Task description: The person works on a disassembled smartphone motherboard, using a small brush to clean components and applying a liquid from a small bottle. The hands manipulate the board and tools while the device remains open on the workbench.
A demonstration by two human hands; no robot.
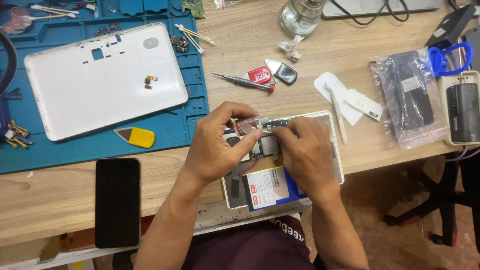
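Opened tablet: lies face down at the near edge of the worktop, back removed, so the board and battery face up toward the person.
Battery pack: white and blue, sits in the lower half of the tablet frame, red and black wires running up to the board.
Left hand: fingers pinch a small clear tube with red label, held low and tilted with its tip toward the board, apparently to dose a single spot.
Right hand: fingers pressed together on the top edge of the board; whether they grip a fine tool cannot be told. The hand rests on the tablet, which steadies it.
White back cover: set aside on the blue repair mat, well apart from the tablet.
Screwdriver: lies just beyond the hands, within reach.
Black phone: flat, screen dark, left of the forearm.
Yellow pry tool: on the mat edge.
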